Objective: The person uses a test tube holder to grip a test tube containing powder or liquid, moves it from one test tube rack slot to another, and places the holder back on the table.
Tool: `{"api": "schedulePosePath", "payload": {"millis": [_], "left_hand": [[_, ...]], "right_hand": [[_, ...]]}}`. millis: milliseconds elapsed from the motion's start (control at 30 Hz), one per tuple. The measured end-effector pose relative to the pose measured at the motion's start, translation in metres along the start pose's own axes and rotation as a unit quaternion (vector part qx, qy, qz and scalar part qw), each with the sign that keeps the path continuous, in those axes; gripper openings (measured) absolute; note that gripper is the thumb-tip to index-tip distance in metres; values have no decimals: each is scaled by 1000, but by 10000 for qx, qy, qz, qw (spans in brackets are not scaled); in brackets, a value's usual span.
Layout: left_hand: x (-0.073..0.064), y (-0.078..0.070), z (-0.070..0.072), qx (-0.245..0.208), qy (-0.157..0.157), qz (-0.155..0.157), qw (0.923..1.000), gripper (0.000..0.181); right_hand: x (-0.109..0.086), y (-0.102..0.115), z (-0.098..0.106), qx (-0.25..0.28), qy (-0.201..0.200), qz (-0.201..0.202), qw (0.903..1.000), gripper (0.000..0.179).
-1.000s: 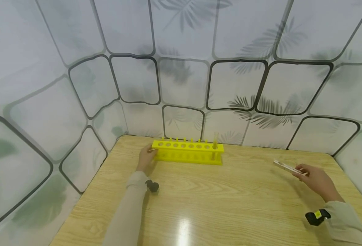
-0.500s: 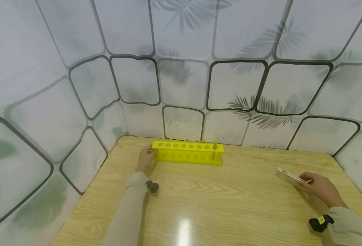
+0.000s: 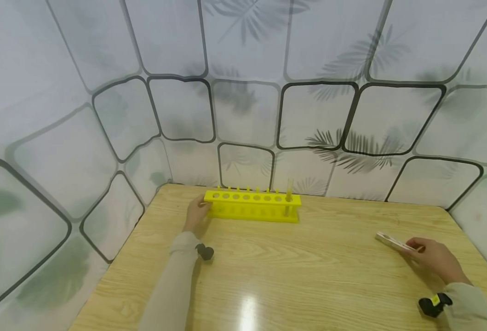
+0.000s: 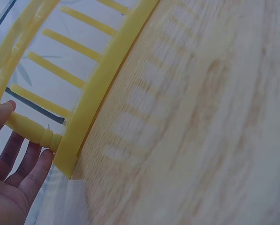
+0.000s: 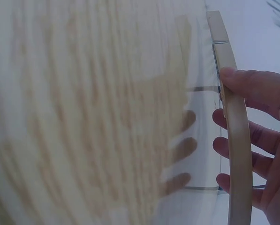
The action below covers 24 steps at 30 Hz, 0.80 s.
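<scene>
A yellow test tube rack (image 3: 251, 198) stands upright near the back of the table, with one clear test tube (image 3: 289, 189) in its rightmost hole. My left hand (image 3: 195, 214) grips the rack's left end post; the left wrist view shows thumb and fingers about that post (image 4: 29, 129). Far to the right, my right hand (image 3: 438, 259) holds a wooden test tube holder (image 3: 392, 241), whose free end points left and away from me. In the right wrist view the thumb presses the holder's wooden arm (image 5: 238, 140), and several fingertips show past its other side.
The wood-grain table (image 3: 276, 262) reaches back to a patterned wall covering (image 3: 247, 115), which the rack stands close to. Upright pegs (image 4: 60, 72) line the rack's back. A bright light reflection (image 3: 248, 312) lies on the table's front part.
My right hand has moved toward me and slightly right, carrying the test tube holder. My left hand, the rack and the test tube have stayed in place.
</scene>
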<state>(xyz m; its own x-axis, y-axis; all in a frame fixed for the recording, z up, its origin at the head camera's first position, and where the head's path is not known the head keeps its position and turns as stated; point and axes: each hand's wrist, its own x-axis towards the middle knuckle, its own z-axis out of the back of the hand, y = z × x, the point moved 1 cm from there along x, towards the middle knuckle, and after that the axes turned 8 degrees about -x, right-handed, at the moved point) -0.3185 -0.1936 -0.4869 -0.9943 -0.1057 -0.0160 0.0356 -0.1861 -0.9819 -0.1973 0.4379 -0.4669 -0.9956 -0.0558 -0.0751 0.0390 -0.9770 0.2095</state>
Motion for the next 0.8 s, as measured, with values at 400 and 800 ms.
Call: {"api": "schedulePosePath", "payload": {"millis": [400, 800], "left_hand": [[-2, 0, 0, -16, 13, 55, 10000, 41], [-3, -2, 0, -107, 8, 39, 9999, 42]], "right_hand": [[-4, -3, -7, 127, 124, -25, 9998, 46], [-5, -5, -12, 102, -5, 20, 9999, 43]]}}
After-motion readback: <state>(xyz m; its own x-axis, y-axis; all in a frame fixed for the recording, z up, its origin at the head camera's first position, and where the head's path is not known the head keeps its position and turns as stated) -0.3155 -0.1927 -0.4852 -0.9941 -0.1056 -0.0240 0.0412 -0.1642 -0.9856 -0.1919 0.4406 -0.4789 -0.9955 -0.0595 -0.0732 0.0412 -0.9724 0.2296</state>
